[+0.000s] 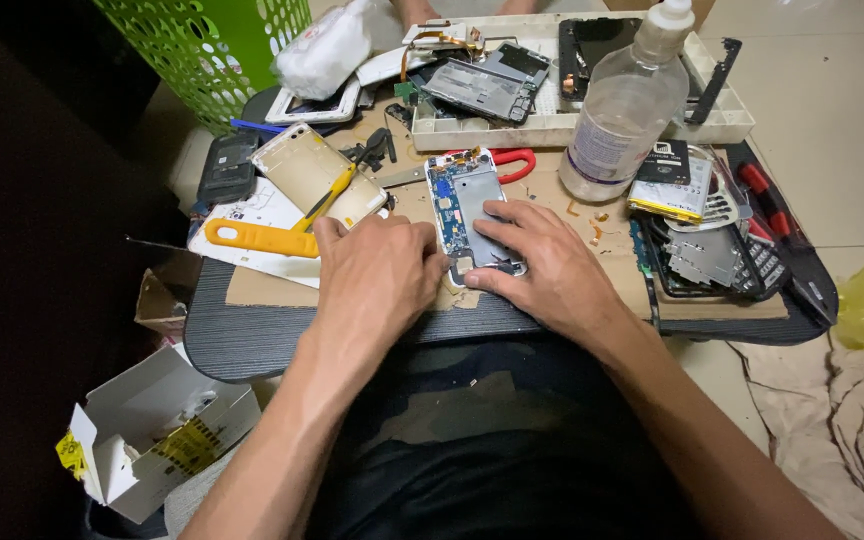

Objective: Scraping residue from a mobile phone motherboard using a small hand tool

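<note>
An opened phone (467,200) with its blue circuit board and silver shield exposed lies on a brown cardboard sheet (552,205) in the middle of a small dark table (252,340). My right hand (542,260) presses on the phone's lower right part, fingers spread over the shield. My left hand (372,275) rests at the phone's lower left edge, fingers curled, touching its side. Whether the left fingers hold a small tool or part is hidden.
A clear plastic bottle (622,110), a white tray of phone parts (572,125), red-handled scissors (512,160), a gold phone back (317,175), a yellow pry tool (257,237), a battery (667,200) and metal shields (707,250) crowd the table. A green basket (212,50) stands behind, a white box (152,430) lower left.
</note>
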